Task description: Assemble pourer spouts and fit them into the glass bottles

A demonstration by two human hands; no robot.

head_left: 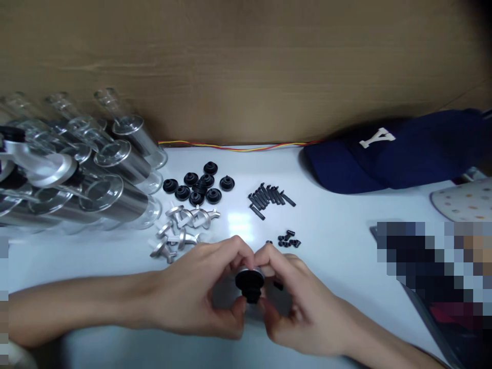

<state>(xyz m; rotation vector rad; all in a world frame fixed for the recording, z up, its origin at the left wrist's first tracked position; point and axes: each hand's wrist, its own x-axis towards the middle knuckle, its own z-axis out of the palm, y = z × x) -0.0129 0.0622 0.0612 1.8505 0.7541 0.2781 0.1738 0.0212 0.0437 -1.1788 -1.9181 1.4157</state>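
Between my two hands is a pourer top, a silver disc with a black ribbed stopper [250, 286] fitted against it and its narrow end toward me. My left hand [200, 289] pinches it from the left, thumb low on the stopper and fingers at the silver rim. My right hand [302, 302] grips it likewise from the right, and a small black piece [278, 284] shows by its fingers. Beyond my hands lie loose silver pourer spouts [184, 233], black rubber stoppers [198, 187], short black sticks [269, 196] and small black caps [289, 240].
Several glass bottles with metal sleeves [126, 200] crowd the left side, one pourer top [49, 166] among them. A navy cap [369, 159] lies at the back right near a spotted white object [465, 200]. A cardboard wall [238, 72] and thin coloured wires [238, 149] border the white table [338, 236].
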